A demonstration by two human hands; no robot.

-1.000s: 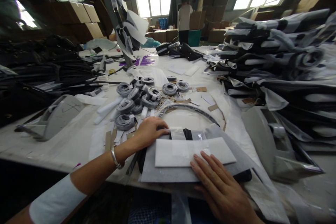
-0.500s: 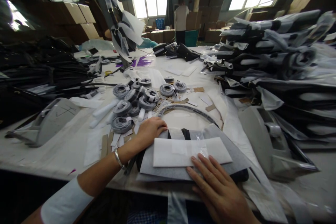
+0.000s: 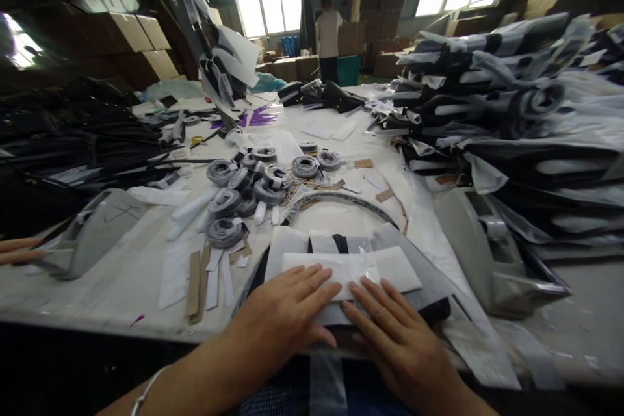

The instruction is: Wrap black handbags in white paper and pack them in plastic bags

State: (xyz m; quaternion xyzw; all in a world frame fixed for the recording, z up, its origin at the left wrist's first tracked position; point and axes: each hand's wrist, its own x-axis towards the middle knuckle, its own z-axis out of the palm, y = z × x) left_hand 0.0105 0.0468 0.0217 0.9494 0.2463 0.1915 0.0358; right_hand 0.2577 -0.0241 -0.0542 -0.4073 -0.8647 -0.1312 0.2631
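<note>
A folded white foam sheet (image 3: 394,268) lies across a dark bag (image 3: 439,309) that is partly covered by pale wrapping paper (image 3: 431,273). My left hand (image 3: 292,302) rests flat on the foam's left half, fingers stretched out. On the right half, my right hand (image 3: 397,325) lies flat too, its fingertips near a piece of clear tape (image 3: 368,271). The bag's wrapped handle (image 3: 348,197) arches away from me on the table. Much of the bag is hidden under the paper and my hands.
Coiled, wrapped straps (image 3: 227,232) lie in a heap left of the handle, with cardboard strips (image 3: 197,286) nearby. Grey tape dispensers stand at left (image 3: 102,231) and right (image 3: 480,253). Wrapped bags (image 3: 511,117) are piled at right. Another person's fingers (image 3: 19,250) show at the left edge.
My left hand has moved from the base of the handle down onto the foam sheet. My right hand stays flat on it. Another person's fingers have appeared at the left dispenser.
</note>
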